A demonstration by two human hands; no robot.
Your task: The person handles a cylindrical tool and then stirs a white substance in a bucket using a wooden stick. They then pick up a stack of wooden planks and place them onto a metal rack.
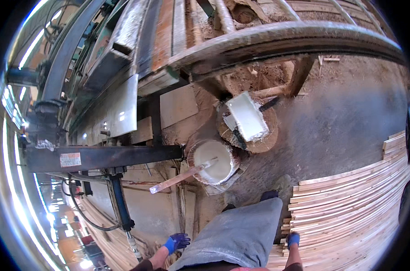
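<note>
My left hand (178, 242), in a blue and purple glove, hangs beside the grey apron (234, 237) with its fingers stretched out and nothing in them. On the other side, my right hand (293, 239), gloved in blue, is over the near end of the stacked wooden strips (345, 212). Its fingers are hidden, and I cannot tell if it touches the wood. Ahead of my feet stands a bucket (236, 169) of thick whitish liquid, with a wooden stick (178, 179) leaning out of it. Behind it, a white-coated rectangular tray (248, 116) rests on a round stump (269, 135).
A dark metal beam (110, 158) juts in from the left, above a blue cylinder (121, 203) and hose. Across the back runs a long rail (282, 43). A loose board (178, 106) lies on the dusty floor (331, 131).
</note>
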